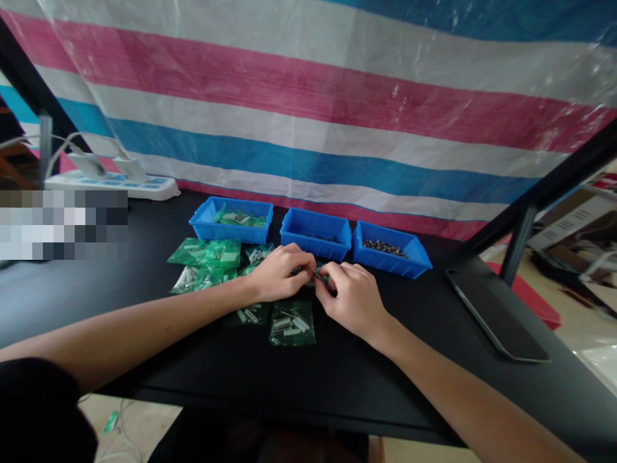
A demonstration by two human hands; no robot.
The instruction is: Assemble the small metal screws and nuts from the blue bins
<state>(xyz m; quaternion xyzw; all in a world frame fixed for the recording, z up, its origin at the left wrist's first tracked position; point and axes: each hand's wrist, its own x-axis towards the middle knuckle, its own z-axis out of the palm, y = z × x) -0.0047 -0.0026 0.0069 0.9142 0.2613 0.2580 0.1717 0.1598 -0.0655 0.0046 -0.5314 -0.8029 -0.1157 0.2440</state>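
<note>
My left hand (288, 273) and my right hand (351, 292) meet over the black table, fingertips pinched close together. Between them is something small and dark, too small to name. Just behind the hands stand a blue bin (315, 243) with a few dark pieces and another blue bin (395, 262) with many small metal parts. A third blue bin (231, 231), to the left, has green bags in it. Green bags (205, 253) with pale parts lie left of my left hand, and a clear greenish bag (292, 323) of white and metal pieces lies below the hands.
A phone (496, 315) lies on the table (308, 379) at the right. At the back left is a white power strip (154, 187) with plugs and cables. A striped sheet (299, 96) hangs behind the table, and a red object (535, 299) is beyond its right edge.
</note>
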